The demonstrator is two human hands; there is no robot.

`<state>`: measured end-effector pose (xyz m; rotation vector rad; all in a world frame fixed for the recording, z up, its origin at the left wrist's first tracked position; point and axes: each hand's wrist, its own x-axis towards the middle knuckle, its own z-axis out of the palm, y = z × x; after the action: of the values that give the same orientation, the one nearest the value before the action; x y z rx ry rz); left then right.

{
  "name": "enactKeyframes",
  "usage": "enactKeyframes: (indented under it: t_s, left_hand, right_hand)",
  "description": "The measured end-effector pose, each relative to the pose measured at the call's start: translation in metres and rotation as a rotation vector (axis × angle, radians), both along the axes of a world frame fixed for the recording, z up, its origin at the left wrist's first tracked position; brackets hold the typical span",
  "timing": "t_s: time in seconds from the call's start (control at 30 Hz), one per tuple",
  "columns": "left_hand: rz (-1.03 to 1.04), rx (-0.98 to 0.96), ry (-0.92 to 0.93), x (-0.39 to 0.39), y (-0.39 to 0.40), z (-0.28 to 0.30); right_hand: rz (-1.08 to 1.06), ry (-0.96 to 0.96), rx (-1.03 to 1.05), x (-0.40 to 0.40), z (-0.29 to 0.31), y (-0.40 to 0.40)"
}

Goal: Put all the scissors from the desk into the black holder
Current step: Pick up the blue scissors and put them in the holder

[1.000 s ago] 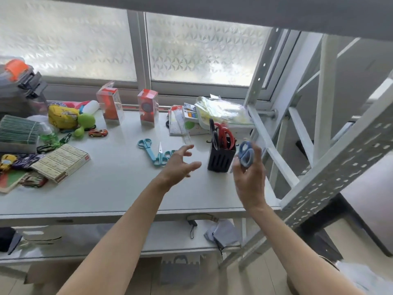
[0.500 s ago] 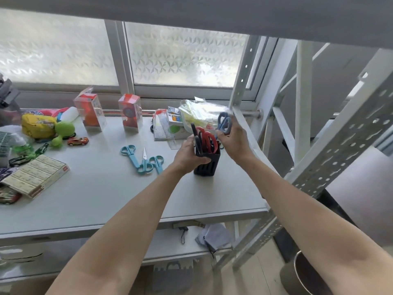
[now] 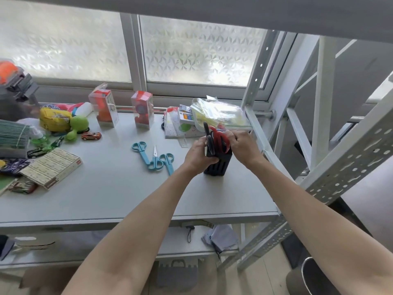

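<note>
Left hand [image 3: 198, 155] grips the holder [image 3: 219, 165]; right hand [image 3: 241, 145] is closed at its rim, contents unclear. Teal scissors [image 3: 154, 157] lie left of both.

A cluttered workroom or storeroom. Grey desk [image 3: 106, 199] under frosted windows [image 3: 197, 52]; perforated metal shelving [image 3: 344, 167] stands right.

Right hand [image 3: 241, 146]: fingers curled over the top of the black holder [image 3: 219, 165]; whatever they grip is hidden beneath them.
Left hand [image 3: 198, 155]: covers the holder's left wall.
Red-handled scissors [image 3: 220, 138]: blades concealed inside the holder.
Orange-topped device [image 3: 12, 79], far left of the grip: cut by the frame edge, blurred.
</note>
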<state>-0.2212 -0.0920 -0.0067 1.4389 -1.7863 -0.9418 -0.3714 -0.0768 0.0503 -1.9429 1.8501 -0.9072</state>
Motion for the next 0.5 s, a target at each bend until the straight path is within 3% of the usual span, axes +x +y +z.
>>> enactKeyframes:
  t_s: [0.2, 0.37, 0.5]
  left_hand:
    - [-0.001, 0.026, 0.019, 0.01, 0.007, -0.003]
    - [0.135, -0.032, 0.073, 0.042, 0.02, -0.016]
    - [0.458, -0.068, 0.12, 0.082, 0.026, -0.027]
  right_hand:
    - [-0.036, -0.067, 0.047, -0.008, -0.002, 0.003]
    - [-0.156, -0.21, -0.386, 0.013, 0.022, 0.024]
    - [0.016, -0.227, -0.626, 0.066, 0.046, 0.048]
